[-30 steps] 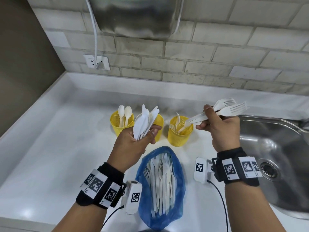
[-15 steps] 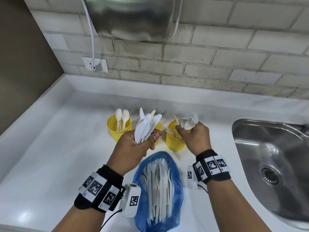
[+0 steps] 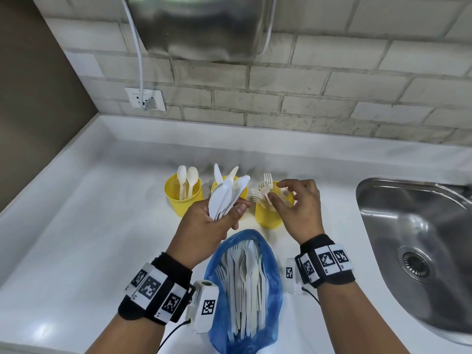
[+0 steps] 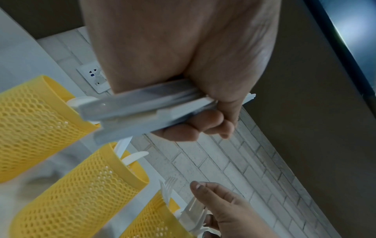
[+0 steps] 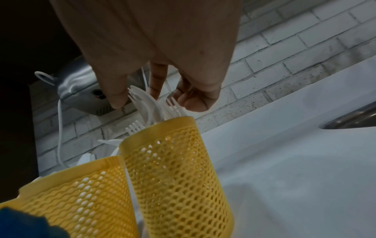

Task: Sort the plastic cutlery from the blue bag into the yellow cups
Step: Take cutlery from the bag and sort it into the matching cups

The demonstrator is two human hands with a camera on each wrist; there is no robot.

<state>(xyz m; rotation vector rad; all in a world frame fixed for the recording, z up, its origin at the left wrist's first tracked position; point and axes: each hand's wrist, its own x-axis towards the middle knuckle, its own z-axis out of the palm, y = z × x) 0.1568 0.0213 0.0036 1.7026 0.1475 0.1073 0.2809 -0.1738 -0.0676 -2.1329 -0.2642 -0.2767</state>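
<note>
We log our left grip (image 3: 204, 221) clutching white plastic knives (image 3: 226, 195), right grip (image 3: 296, 208) slack above the forks' yellow mesh cup (image 3: 268, 215) beside it; a nudge risks toppling.

Kitchen: steel sink (image 3: 419, 251), brick backsplash (image 3: 332, 93), counter (image 3: 76, 226).

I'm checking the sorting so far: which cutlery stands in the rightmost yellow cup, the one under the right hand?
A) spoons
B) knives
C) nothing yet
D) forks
D: pronged forks stick up out of the rightmost yellow cup, just beneath the right hand; the right wrist view shows the same tines above its rim.
</note>
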